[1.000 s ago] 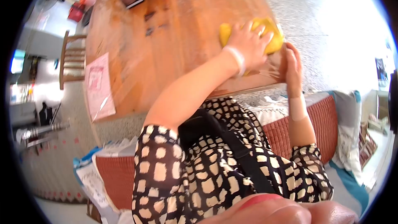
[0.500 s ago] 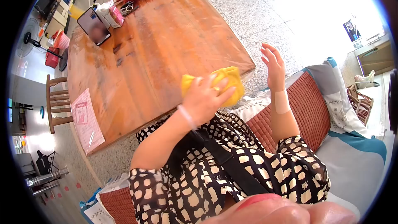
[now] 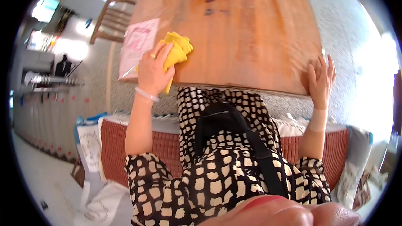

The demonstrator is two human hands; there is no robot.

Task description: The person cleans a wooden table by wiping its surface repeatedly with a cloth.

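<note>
My left hand (image 3: 154, 71), with a ring and a pale bracelet, grips a bunched yellow cloth (image 3: 178, 50) against the wooden table (image 3: 251, 37). The cloth is at the table's left front, beside and partly over a pink-and-white printed sheet (image 3: 140, 37). My right hand (image 3: 321, 79) rests at the right front corner of the table. Its fingers are apart and it holds nothing.
A wooden chair (image 3: 112, 20) stands left of the table. Objects at the far table edge are cut off by the frame. A bench with red-brown ribbed cushions (image 3: 167, 142) runs behind me. A black strap (image 3: 268, 171) crosses my body.
My left hand has swept the yellow cloth from the table's right side to its left, near the printed sheet. My right hand has come down onto the table's corner. The view has turned.
</note>
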